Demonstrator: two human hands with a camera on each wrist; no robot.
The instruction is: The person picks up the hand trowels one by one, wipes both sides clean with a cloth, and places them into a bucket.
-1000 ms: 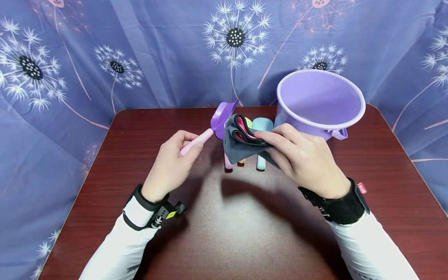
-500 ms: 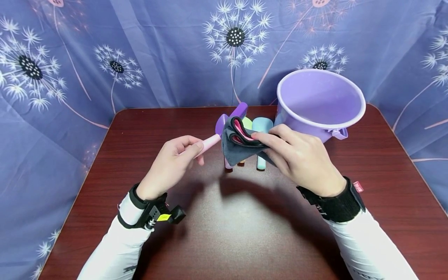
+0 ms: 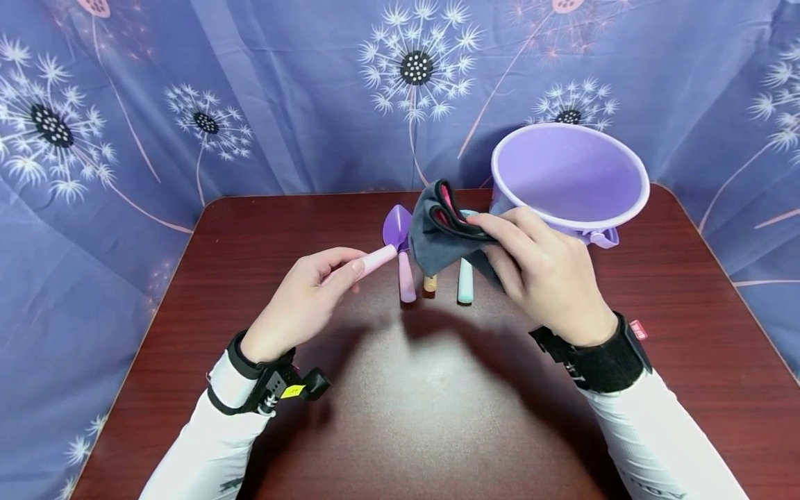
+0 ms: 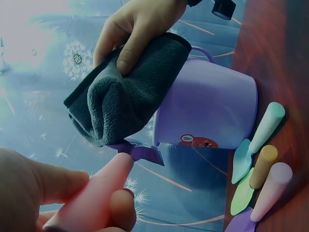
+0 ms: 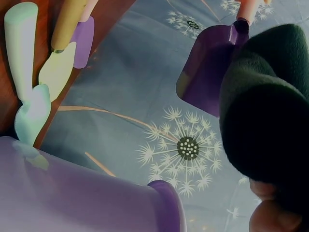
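My left hand (image 3: 296, 298) grips the pink handle of a small purple hand shovel (image 3: 379, 259). Its purple blade shows in the right wrist view, partly covered by a folded dark grey cloth (image 3: 437, 236). My right hand (image 3: 550, 281) pinches this cloth, which has black edging and a pink inner side. Cloth and shovel are both raised above the table. Below them lies a purple trowel (image 3: 407, 278) with a pink handle. Beside it are a light green trowel (image 5: 57, 72) with a tan handle and a light teal trowel (image 3: 465, 281).
A large purple bucket (image 3: 500, 201) stands at the back right of the dark red wooden table (image 3: 250, 222), its mouth open upward. Behind the table hangs a blue curtain (image 3: 300, 104) with dandelion prints.
The shovel's handle has swung lower and to the right, and its blade has gone behind the cloth. Within the last half second the cloth has shifted up and slightly right.
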